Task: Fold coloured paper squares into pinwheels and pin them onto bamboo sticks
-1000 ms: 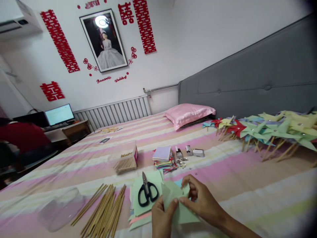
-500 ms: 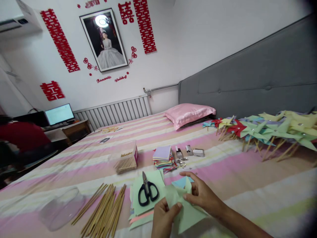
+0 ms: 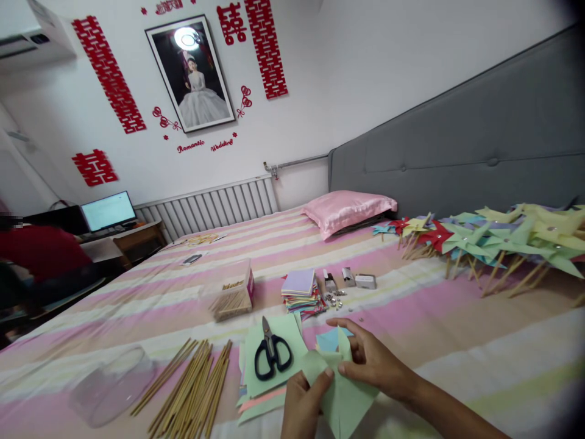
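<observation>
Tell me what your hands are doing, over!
Left hand pinching green paper. Right hand pinching its folded top. Scissors lying just left, untouched.

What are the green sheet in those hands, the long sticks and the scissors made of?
Green sheet: thin matte paper, since it creases sharply and holds its folds.
Sticks: probably bamboo or wood; they are pale tan, slim and straight.
Scissors: shiny metal blades, with black handles that look like plastic.

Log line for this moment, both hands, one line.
left hand: pinching green paper sheet | right hand: pinching its folded corner | scissors: on paper pile, untouched | sticks: loose on bed
</observation>
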`<state>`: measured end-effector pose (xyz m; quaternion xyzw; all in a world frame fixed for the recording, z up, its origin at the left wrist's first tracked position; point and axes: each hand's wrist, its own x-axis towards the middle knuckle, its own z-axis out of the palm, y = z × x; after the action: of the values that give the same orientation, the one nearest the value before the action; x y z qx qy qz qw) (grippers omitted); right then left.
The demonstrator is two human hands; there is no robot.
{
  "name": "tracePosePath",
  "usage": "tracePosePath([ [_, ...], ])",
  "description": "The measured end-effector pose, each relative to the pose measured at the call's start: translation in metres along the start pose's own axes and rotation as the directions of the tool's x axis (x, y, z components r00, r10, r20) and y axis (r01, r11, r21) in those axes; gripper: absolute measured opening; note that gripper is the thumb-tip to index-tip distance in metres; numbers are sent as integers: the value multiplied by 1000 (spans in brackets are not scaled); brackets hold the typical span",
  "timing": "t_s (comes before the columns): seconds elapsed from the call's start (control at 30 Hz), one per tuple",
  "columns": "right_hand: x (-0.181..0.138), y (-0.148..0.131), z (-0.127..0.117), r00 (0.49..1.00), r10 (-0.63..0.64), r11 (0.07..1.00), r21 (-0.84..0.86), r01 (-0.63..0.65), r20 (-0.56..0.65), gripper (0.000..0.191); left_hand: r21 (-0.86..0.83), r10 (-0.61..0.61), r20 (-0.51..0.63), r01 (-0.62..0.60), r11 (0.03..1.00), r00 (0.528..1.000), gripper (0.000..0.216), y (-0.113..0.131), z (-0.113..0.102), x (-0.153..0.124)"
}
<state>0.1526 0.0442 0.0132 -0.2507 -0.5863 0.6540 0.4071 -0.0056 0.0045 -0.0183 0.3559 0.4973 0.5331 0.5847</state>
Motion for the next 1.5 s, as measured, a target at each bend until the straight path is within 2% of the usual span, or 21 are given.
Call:
tracePosePath([
  [0.27, -3, -7, 4, 1000, -11, 996, -90, 10, -13, 63, 0, 5, -33, -5, 1000, 999, 36, -3, 1, 0],
  [0.43, -6, -18, 10, 996, -71, 982, -178, 60, -58, 61, -10, 11, -44, -11, 1000, 999, 34, -1, 0, 0],
  [0.6, -8, -20, 14, 993, -109, 952, -290, 93, -37, 30, -16, 13, -65, -14, 1000, 998, 33, 1, 1, -1],
  [0.77, -8, -21, 13, 979, -193, 855, -499, 138, -60, 11, -10, 20, -81, -21, 1000, 996, 34, 4, 3, -3],
  [1.0, -10, -25, 15, 973, -229, 766, -619, 177, -6, 8, 23, 83, -111, -81, 996, 990, 31, 9, 6, -6],
  [1.5, -10, -23, 15, 978, -208, 752, -642, 152, -13, 7, 78, 121, -111, -113, 991, 986, 40, 15, 10, -10],
])
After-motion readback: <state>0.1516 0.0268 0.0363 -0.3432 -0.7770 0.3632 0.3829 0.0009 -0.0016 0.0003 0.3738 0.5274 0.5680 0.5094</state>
